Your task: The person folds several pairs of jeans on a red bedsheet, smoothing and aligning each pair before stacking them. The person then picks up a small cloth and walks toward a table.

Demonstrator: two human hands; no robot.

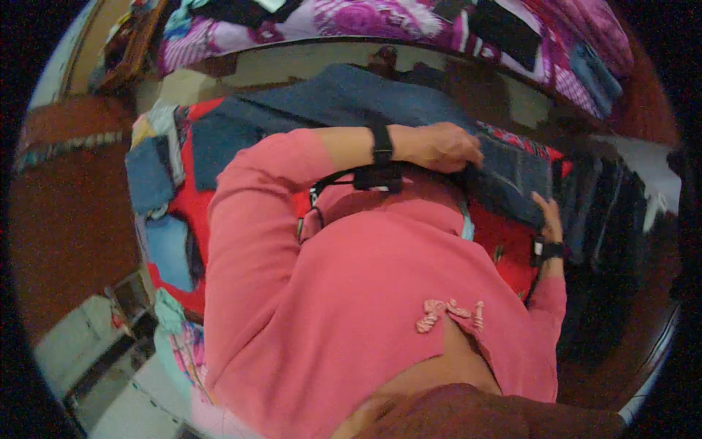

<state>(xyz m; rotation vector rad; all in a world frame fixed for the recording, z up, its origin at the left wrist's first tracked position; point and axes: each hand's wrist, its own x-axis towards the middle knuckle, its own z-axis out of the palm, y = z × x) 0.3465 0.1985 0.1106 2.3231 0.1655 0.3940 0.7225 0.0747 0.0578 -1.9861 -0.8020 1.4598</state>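
Note:
A pair of blue denim jeans (351, 93) lies spread sideways over a red cloth (200, 118) in front of me. Reaching across to the right, my left hand (447, 147) has its fingers curled at the jeans, seemingly pinching the denim; the fingertips are partly hidden. My right hand (548, 217) is at the far right, touching or close to the jeans' end, thumb and fingers apart. Each wrist wears a black band.
Folded denim pieces (170, 252) and other clothes lie at the left of the red cloth. Beyond a dark glossy surface is a pink-and-white patterned cloth (362, 19) with garments on it. Dark garments (592, 203) hang or lie at the right.

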